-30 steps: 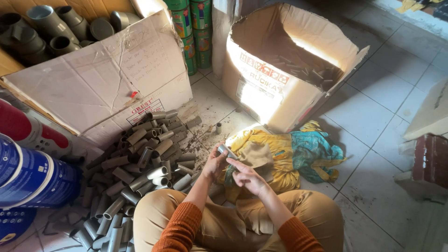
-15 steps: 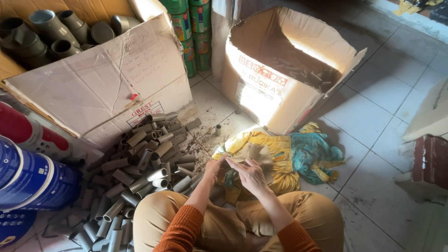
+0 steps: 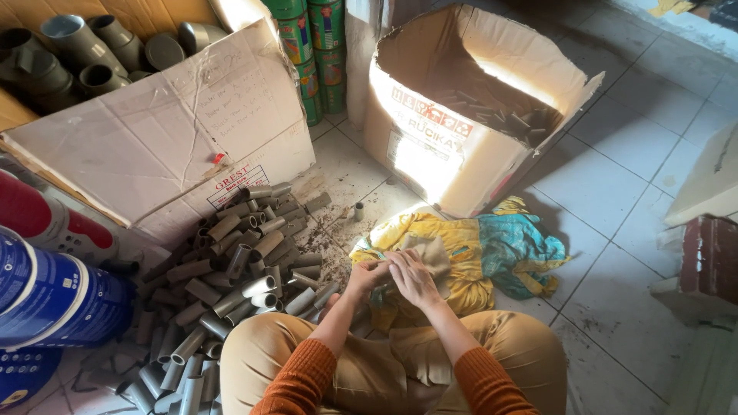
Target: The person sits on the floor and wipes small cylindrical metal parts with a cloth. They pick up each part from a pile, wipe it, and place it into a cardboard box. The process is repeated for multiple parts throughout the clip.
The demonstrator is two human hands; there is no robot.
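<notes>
Tiled floor (image 3: 615, 177), pipe pieces (image 3: 238, 269) heaped beside me.
My hands (image 3: 392, 275) press together on the yellow cloth (image 3: 453, 253); grip unclear — rub firmly.

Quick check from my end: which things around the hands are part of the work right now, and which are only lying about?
In use:
left hand
right hand
yellow cloth
pile of grey pipe pieces
open box with pipe pieces

Lying about:
blue bucket
green cans
box of large pipe fittings

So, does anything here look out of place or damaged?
One short grey pipe piece stands alone on the dirty floor tiles, apart from the pile of grey pipe pieces. The open cardboard box leans, with bent flaps.
</notes>
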